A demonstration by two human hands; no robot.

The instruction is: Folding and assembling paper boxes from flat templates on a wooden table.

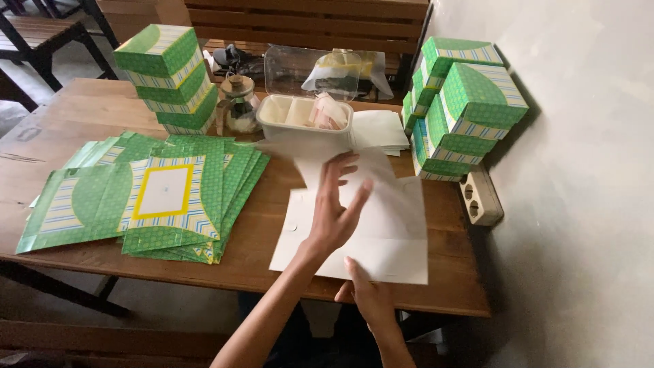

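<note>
Holding tub (304, 117) (packets inside) behind hands (332, 211)

Under your left hand (332, 211): flat sheet (381, 225) on bench (272, 259). Left of it: unfolded boxes (157, 197). Behind: tray (303, 117). Right: stacked boxes (463, 109).

A wooden desk (82, 109) is carrying a fan of flat green box blanks (146, 197) toward its left edge, a white unfolded sheet (381, 232) at the near edge, folded green boxes (170, 78) stacked along the far edge, and a white tray (303, 119) sitting mid-back.
</note>
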